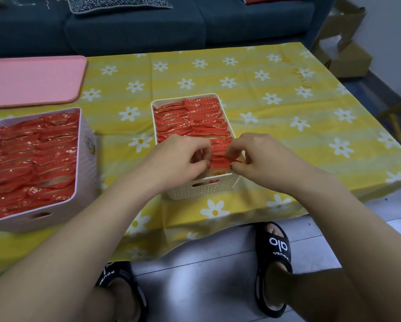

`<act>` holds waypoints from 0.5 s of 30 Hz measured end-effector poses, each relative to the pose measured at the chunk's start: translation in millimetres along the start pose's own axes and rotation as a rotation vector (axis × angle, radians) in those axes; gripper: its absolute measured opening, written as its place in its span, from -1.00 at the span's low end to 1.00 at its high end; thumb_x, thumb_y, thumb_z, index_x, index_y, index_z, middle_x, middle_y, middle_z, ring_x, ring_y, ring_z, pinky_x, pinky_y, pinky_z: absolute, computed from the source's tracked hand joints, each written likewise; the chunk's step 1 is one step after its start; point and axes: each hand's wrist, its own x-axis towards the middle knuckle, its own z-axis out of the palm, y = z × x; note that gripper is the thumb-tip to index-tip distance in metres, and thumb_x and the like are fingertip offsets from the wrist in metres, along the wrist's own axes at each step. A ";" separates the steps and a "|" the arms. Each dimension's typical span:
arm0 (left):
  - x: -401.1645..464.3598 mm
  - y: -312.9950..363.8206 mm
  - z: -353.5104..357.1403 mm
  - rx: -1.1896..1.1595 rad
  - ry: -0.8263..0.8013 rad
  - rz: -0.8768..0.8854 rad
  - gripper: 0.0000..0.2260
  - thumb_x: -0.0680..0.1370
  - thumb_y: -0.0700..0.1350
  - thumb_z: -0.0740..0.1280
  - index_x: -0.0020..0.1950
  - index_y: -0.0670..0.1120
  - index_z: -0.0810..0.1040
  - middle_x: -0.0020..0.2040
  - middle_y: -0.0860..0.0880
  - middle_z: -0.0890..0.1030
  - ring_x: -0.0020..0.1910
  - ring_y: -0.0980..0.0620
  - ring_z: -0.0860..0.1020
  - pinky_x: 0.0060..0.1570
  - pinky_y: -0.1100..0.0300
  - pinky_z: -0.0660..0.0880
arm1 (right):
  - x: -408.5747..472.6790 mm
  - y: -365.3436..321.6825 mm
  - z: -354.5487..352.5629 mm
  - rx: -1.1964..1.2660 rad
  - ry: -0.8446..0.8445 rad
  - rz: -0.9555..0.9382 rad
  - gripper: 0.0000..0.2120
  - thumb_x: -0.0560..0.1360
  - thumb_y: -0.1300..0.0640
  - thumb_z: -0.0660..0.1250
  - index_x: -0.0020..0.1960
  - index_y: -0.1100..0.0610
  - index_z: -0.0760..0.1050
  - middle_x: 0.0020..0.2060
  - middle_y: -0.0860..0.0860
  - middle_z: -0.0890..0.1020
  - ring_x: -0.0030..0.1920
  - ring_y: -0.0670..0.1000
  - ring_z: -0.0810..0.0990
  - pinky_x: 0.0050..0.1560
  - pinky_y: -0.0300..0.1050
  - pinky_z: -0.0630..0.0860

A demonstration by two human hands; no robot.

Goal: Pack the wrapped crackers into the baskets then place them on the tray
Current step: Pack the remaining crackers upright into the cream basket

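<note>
A cream basket (202,187) stands at the table's front middle, filled with red wrapped crackers (190,119) in rows. My left hand (178,159) and my right hand (262,156) both hover over its near end, fingers curled and pinching red wrapped crackers (220,159) between them. A pink basket (85,163) at the left is packed full of the same red packets (32,156). The pink tray (32,80) lies flat at the back left with nothing on it.
The table wears a yellow daisy cloth (276,108). A dark blue sofa (148,26) runs behind it, and cardboard boxes (343,49) stand at the back right. My feet in black slippers (274,268) rest on the grey floor.
</note>
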 end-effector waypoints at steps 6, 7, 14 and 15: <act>0.0 1.3 1.0 -0.095 0.039 0.028 -0.88 0.56 -0.15 0.39 -0.11 0.06 0.53 -0.31 0.11 0.62 -0.29 0.13 0.60 -0.20 0.01 0.55 | 2.3 1.9 -1.3 -0.008 0.036 -0.007 -0.87 0.48 0.11 0.40 0.02 0.06 0.62 -0.10 0.00 0.54 -0.26 -0.14 0.40 -0.14 -0.13 0.35; -0.2 1.3 1.5 -0.119 0.053 0.028 -0.88 0.56 -0.16 0.39 -0.10 0.05 0.54 -0.30 0.10 0.62 -0.28 0.13 0.59 -0.20 0.04 0.54 | 2.9 1.8 -1.3 -0.008 0.040 -0.012 -0.88 0.48 0.12 0.40 0.01 0.07 0.62 -0.11 0.00 0.53 -0.24 -0.08 0.42 -0.12 -0.11 0.38; 1.5 -2.4 11.5 -0.095 0.024 -0.014 -0.83 0.45 -0.17 0.48 -0.21 0.00 0.50 -0.34 0.09 0.57 -0.32 0.14 0.53 -0.31 0.23 0.40 | 6.1 -4.4 3.6 -0.057 0.052 -0.097 -0.93 0.48 0.25 0.31 -0.14 0.11 0.47 -0.19 -0.03 0.48 -0.13 0.08 0.51 -0.16 -0.01 0.41; 2.3 -2.5 12.3 -0.071 0.013 -0.016 -0.80 0.43 -0.13 0.50 -0.24 0.00 0.48 -0.34 0.08 0.56 -0.32 0.14 0.51 -0.31 0.20 0.39 | 6.6 -5.6 4.3 -0.056 0.054 -0.112 -0.90 0.48 0.25 0.30 -0.15 0.07 0.43 -0.20 -0.02 0.49 -0.13 0.10 0.53 -0.16 0.03 0.44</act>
